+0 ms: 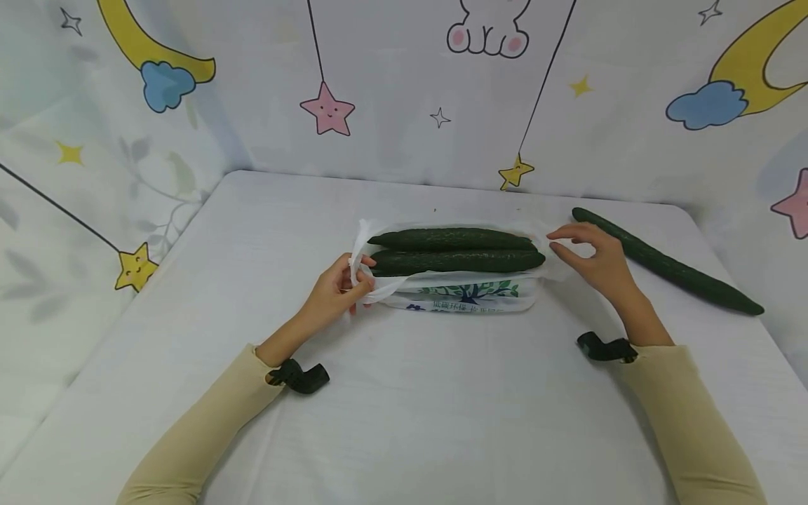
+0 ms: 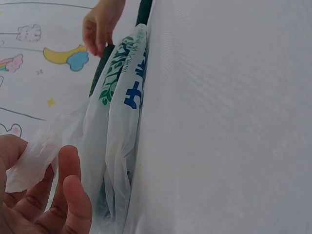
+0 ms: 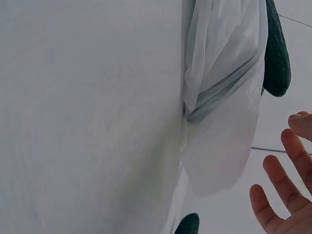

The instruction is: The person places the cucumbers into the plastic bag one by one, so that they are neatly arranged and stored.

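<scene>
Two dark green cucumbers, the back one [image 1: 451, 239] and the front one [image 1: 457, 261], lie side by side on a white plastic bag [image 1: 404, 298] printed with a green tree and blue lettering. My left hand [image 1: 341, 284] pinches the bag's bunched left edge between thumb and fingers, beside the cucumbers' left ends. In the left wrist view the thin plastic [image 2: 36, 161] passes between those fingers. Just past the cucumbers' right ends is my right hand [image 1: 593, 256], its fingers loosely bent with nothing between them. The right wrist view shows its fingers [image 3: 282, 180] spread apart from the bag.
A third, longer cucumber [image 1: 682, 270] lies diagonally at the right of the white-covered table [image 1: 442, 407], behind my right hand. A printed cloth [image 1: 391, 154] with stars and moons hangs along the table's back edge.
</scene>
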